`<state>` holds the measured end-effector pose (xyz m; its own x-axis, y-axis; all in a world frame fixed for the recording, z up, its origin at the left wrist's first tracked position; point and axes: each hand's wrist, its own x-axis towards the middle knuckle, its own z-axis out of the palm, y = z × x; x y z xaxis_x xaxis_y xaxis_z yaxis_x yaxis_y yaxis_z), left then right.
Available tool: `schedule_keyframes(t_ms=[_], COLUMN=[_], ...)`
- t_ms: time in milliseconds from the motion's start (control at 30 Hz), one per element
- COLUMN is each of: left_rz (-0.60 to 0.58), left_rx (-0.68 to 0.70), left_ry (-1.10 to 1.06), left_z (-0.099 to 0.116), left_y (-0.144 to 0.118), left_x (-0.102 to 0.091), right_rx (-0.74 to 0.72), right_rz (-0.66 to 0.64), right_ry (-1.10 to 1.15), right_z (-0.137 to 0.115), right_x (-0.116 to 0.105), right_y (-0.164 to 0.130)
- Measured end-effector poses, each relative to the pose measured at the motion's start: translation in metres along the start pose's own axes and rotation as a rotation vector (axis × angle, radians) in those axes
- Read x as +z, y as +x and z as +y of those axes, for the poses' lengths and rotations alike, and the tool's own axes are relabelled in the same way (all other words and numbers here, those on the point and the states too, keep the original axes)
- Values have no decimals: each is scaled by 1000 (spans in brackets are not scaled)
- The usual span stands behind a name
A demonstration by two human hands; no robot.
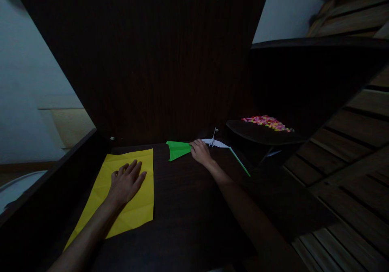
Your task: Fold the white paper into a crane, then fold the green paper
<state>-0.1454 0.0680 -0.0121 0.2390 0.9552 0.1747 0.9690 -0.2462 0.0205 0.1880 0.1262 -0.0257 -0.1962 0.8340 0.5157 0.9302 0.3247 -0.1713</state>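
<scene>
My left hand lies with its fingers spread on a sheet of yellow paper, which has crease lines across it. My right hand is closed at the narrow right end of a green folded paper plane; its fingertips hide that end. Just beyond the right hand sits a white paper crane with its wings out to both sides. A thin white and green paper strip slants from the crane's right wing toward the lower right.
A pile of small pink, red and yellow pieces rests on a dark corner shelf at the right. A dark upright panel rises behind the dark tabletop. Wooden slats lie farther right, and a dark raised edge bounds the left.
</scene>
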Motion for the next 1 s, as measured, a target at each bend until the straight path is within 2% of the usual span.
schedule_keyframes(t_ms=[267,433,700,833,900,1000], left_rz=[8,17,-34,-20,-9,42], left_rx=[6,9,144,208,252,273], left_ry=[-26,-19,58,89,101,118], left_z=[-1,2,18,26,29,34], left_y=[1,-3,-15,-25,-31,-41], left_x=[2,1,-15,-24,-25,-23], right_rx=[-15,-52,-193,-231,-230,-130], right_rz=[97,122,32,-12,-33,-140], right_ry=[23,40,114,187,233,483], right_z=[-4,-26,-78,-97,-107,-122], right_x=[-5,-9,-14,-20,-23,-29], right_y=[-2,-10,-35,-47,-54,-62])
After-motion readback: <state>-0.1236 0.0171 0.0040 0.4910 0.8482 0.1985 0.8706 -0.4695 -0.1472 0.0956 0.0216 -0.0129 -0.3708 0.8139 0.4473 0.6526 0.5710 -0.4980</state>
